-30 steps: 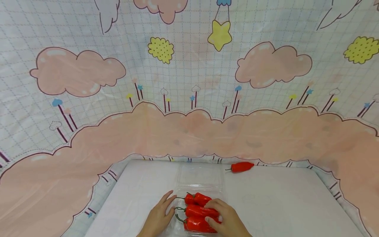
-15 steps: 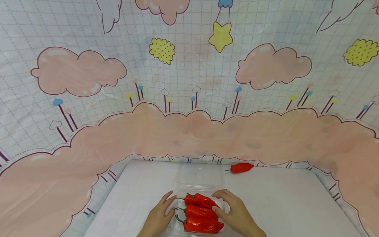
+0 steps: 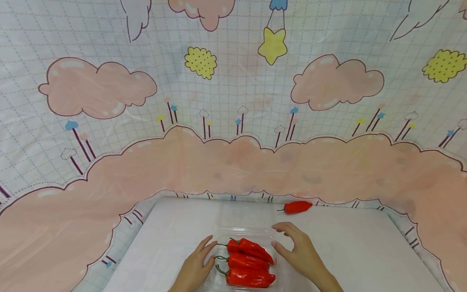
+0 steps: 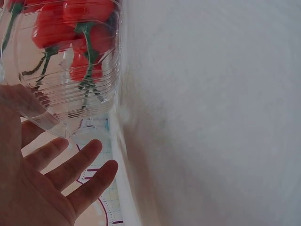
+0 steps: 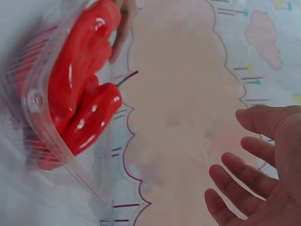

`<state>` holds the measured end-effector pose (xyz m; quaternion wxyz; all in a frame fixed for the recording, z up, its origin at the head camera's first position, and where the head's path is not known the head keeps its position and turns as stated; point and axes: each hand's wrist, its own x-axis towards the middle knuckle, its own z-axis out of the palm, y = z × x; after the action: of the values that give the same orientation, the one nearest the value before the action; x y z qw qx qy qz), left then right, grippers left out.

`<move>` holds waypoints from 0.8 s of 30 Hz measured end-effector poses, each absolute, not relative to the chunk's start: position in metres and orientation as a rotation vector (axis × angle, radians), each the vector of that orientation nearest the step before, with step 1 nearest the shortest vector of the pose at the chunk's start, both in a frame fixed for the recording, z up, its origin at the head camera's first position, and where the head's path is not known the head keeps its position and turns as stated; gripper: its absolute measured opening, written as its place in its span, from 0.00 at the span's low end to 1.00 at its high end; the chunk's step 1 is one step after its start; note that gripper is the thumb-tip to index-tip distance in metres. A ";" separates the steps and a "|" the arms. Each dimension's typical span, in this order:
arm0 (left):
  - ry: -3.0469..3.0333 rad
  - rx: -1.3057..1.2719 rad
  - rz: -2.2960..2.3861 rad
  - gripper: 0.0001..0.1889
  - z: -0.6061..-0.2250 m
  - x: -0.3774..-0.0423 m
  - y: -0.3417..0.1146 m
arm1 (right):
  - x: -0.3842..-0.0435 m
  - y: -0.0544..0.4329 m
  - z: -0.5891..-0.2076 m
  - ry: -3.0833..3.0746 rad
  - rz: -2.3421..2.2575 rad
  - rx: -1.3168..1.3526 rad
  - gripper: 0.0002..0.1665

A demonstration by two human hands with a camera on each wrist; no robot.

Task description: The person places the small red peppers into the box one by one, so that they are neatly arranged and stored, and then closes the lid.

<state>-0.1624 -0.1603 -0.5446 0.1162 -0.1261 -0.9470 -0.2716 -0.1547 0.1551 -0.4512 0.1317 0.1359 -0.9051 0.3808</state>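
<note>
Several red chili peppers with green stems lie side by side in a clear plastic container. My left hand rests against the container's left side, near the stems. In the left wrist view its fingers are spread and relaxed by the plastic rim. To the container's right my right hand hovers with fingers loosely bent and nothing in it. In the right wrist view it is apart from the container and the peppers. One more red chili pepper lies alone beyond that hand.
The container's transparent lid lies folded open toward the back. All of this stands on a white table. A patterned cloth with clouds and stars hangs behind the table's far edge.
My right hand has left the peppers in the container and moved right and away, toward the lone pepper. The left hand and the container stay in place.
</note>
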 end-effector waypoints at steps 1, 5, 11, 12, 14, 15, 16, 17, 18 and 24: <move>-2.773 -0.368 -0.796 0.22 -0.545 -0.162 -0.160 | -0.156 0.156 -0.450 -2.608 1.097 0.399 0.25; -2.773 -0.367 -0.798 0.22 -0.545 -0.162 -0.161 | -0.160 0.163 -0.448 -2.525 1.046 0.444 0.25; -2.766 -0.375 -0.801 0.22 -0.545 -0.162 -0.161 | -0.166 0.173 -0.446 -2.495 1.030 0.438 0.25; -2.761 -0.376 -0.800 0.22 -0.545 -0.163 -0.161 | -0.167 0.175 -0.446 -2.496 1.029 0.431 0.25; -2.752 -0.378 -0.796 0.22 -0.545 -0.163 -0.161 | -0.169 0.178 -0.446 -2.486 1.034 0.434 0.25; -2.748 -0.377 -0.795 0.22 -0.545 -0.163 -0.160 | -0.171 0.179 -0.447 -2.483 1.029 0.435 0.25; -2.746 -0.378 -0.793 0.22 -0.545 -0.163 -0.160 | -0.172 0.180 -0.448 -2.478 1.026 0.438 0.25; -2.746 -0.376 -0.790 0.22 -0.545 -0.163 -0.160 | -0.174 0.182 -0.448 -2.472 1.020 0.442 0.25; -2.745 -0.376 -0.790 0.22 -0.545 -0.163 -0.160 | -0.175 0.183 -0.449 -2.471 1.015 0.441 0.25; -2.753 -0.373 -0.798 0.22 -0.546 -0.162 -0.161 | -0.184 0.192 -0.455 -2.481 1.016 0.425 0.25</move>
<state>-0.1622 -0.1605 -0.5462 0.1255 -0.1279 -0.9449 -0.2738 -0.1839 0.1915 -0.4548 0.2118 0.1531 -0.8932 0.3658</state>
